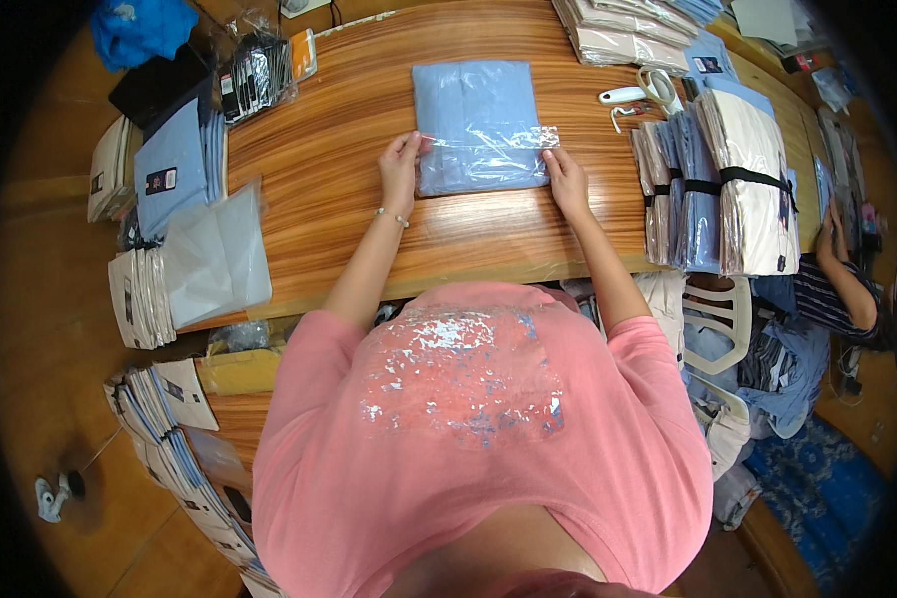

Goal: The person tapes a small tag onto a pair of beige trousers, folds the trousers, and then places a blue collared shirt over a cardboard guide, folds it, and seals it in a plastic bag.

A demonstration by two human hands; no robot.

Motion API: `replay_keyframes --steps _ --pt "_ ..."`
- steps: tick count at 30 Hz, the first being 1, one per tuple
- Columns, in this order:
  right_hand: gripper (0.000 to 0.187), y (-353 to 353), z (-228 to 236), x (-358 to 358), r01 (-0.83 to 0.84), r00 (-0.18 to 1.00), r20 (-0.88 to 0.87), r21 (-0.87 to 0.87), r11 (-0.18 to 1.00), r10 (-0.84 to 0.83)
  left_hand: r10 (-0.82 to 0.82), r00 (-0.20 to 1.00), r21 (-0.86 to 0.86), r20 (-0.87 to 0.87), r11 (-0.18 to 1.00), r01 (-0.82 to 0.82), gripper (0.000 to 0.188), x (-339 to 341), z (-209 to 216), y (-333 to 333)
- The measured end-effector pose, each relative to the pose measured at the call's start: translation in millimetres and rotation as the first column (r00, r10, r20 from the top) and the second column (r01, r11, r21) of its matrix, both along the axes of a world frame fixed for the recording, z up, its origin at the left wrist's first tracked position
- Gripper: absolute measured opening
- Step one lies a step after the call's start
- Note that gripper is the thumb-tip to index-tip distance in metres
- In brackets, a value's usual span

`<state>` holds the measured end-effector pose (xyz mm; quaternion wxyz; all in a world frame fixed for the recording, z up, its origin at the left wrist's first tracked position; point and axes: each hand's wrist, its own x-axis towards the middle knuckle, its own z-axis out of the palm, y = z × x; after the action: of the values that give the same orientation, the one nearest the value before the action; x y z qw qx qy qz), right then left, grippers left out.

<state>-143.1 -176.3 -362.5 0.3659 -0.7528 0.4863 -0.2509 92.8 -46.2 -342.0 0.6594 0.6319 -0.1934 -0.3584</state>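
Observation:
A folded light-blue garment (473, 95) lies flat on the wooden table in front of me, inside a clear plastic bag (478, 140). Across the garment's lower half runs a shiny strip of the bag, which looks like its flap. My left hand (401, 169) pinches the left end of this strip between thumb and fingers. At the opposite end, my right hand (567, 181) grips the strip's right side by the garment's edge. The garment's print or label, if any, is hidden.
Bundles of bagged garments (757, 189) tied with black bands stand at right, near white-handled scissors (628, 96). More stacks (638, 35) lie at the far right. Empty clear bags (214, 254) and blue packs (174, 164) sit at left. Another person's arm (847, 279) shows at far right.

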Motion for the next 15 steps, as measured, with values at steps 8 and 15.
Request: replay_keyframes --steps 8,15 --pt "0.032 -6.0 0.4 5.9 0.029 0.997 -0.072 0.080 0.996 -0.024 0.077 0.814 0.073 0.576 0.987 -0.144 0.024 3.2 -28.5 -28.1" --pt "0.040 -7.2 7.8 15.8 0.105 0.994 -0.041 0.138 0.985 -0.101 0.032 0.726 0.143 0.687 0.974 -0.178 0.024 8.0 -30.9 -30.6"
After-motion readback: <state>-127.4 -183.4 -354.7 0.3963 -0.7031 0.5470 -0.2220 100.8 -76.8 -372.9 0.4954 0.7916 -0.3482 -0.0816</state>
